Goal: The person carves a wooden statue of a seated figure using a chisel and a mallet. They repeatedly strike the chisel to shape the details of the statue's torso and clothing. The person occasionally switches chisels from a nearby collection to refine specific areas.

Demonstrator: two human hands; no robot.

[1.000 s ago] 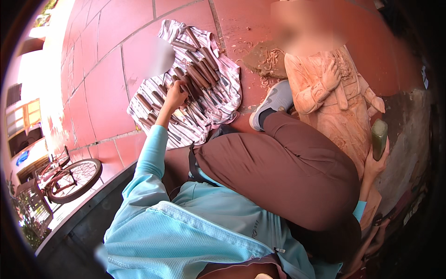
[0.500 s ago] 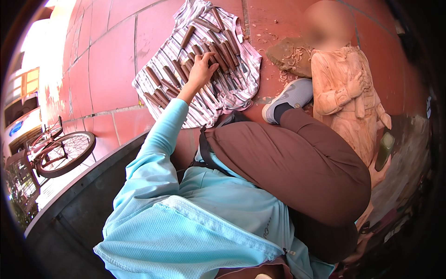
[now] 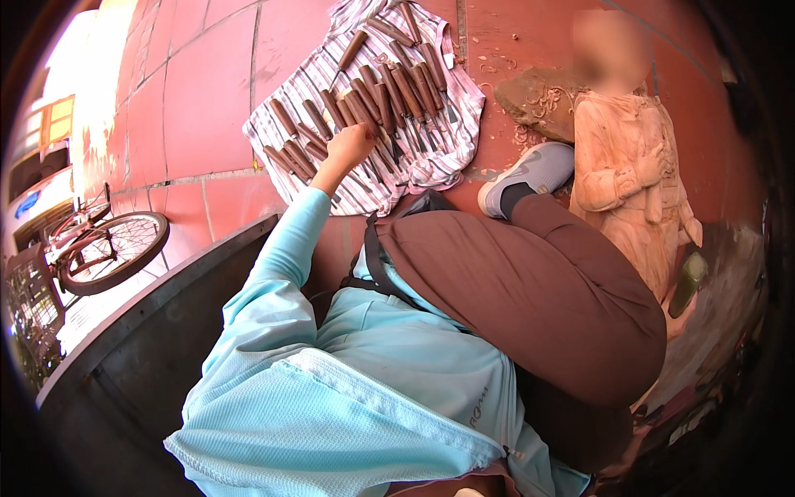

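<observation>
My left hand [image 3: 352, 146] is closed in a fist over the near part of a striped cloth [image 3: 431, 176]. Whatever its curled fingers hold, if anything, is hidden. Around it lie several wood-carving chisels [image 3: 385, 108] with brown wooden handles and metal blades, laid side by side on the cloth. At the right a carved wooden figure [image 3: 617, 182] lies with one carved hand across its chest. Beside its lower part, my right hand [image 3: 677, 325], mostly hidden behind my knee, grips a dark green oblong block [image 3: 687, 283].
A flat brown stone slab [image 3: 534, 103] with wood shavings lies by the figure's upper end. My shoe [image 3: 530, 174] rests between cloth and figure. A dark curved panel [image 3: 149, 331] stands at my left, with a bicycle [image 3: 112, 253] beyond it. Red tiles cover the floor.
My left hand has drawn back toward me from among the chisel handles, its spread fingers now curled. The view has shifted slightly. My right hand keeps beside the figure's lower part.
</observation>
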